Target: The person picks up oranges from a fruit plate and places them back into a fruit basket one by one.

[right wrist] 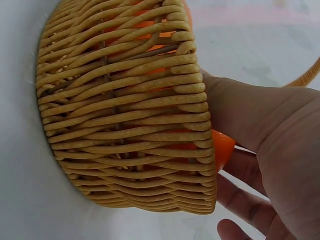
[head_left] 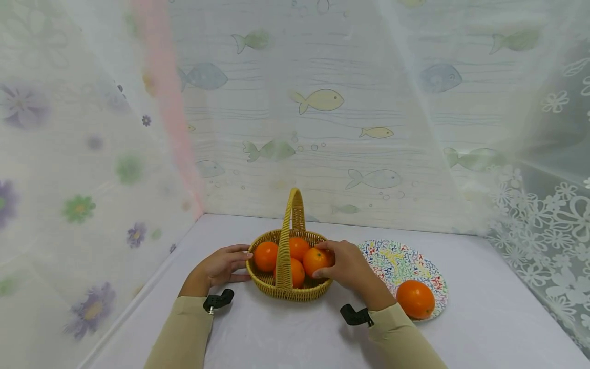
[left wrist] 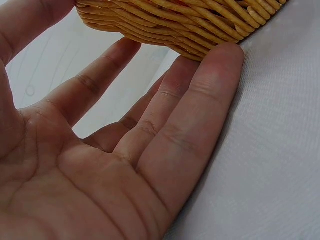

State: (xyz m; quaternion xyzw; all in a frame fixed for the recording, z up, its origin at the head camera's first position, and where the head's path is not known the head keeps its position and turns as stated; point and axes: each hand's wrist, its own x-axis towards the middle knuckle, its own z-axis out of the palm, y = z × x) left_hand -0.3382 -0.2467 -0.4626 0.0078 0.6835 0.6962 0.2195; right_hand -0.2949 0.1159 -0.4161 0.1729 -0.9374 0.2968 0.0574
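Note:
A yellow wicker basket (head_left: pixel 272 293) with a tall arched handle (head_left: pixel 284 251) stands on the white table, holding several oranges. Against its left side rest the fingertips of my left hand (head_left: pixel 224 265), fairly straight, with the palm facing the basket. In the left wrist view those fingers (left wrist: pixel 185 120) touch the woven wall (left wrist: pixel 165 25) low down. My right hand (head_left: pixel 346 264) reaches over the right rim and grips an orange (head_left: pixel 316 260) inside the basket. From the right wrist, the basket wall (right wrist: pixel 125 110) hides most of that orange (right wrist: pixel 223 147), and the thumb dips behind the rim.
To the right lies a plate (head_left: pixel 384 256) with a multicoloured pattern. Another orange (head_left: pixel 416 299) sits near its front edge, close to my right forearm. Behind the table hangs a sheer curtain (head_left: pixel 322 154) printed with fish.

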